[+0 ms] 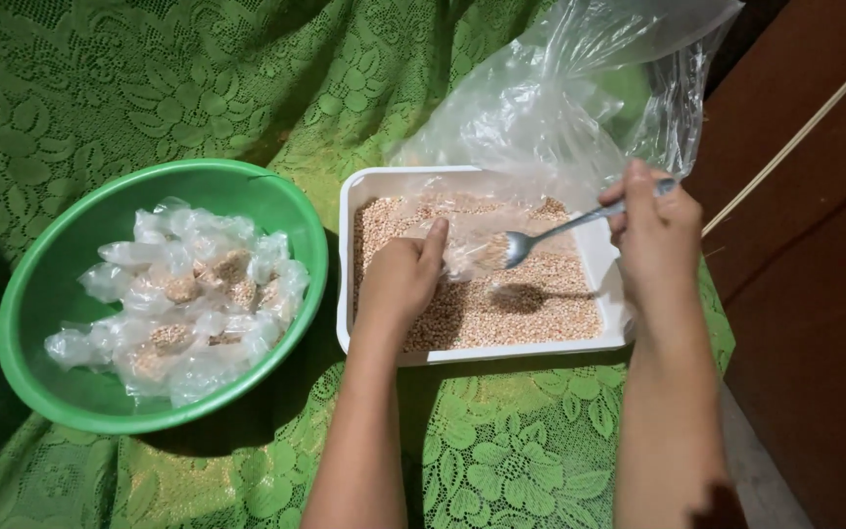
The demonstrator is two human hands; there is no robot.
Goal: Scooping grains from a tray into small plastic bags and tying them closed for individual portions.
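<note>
My left hand (401,279) holds a small clear plastic bag (472,250) open over a white rectangular tray (369,181) filled with small tan grains (531,304). My right hand (656,230) grips the handle of a metal spoon (540,238), whose bowl points into the mouth of the small bag. Both hands hover over the tray.
A green round bowl (61,294) at the left holds several small clear bags of grains (188,299). A large crumpled clear plastic bag (580,98) lies behind the tray. Everything rests on a green lace cloth (501,451). A brown wooden surface (815,255) is at the right.
</note>
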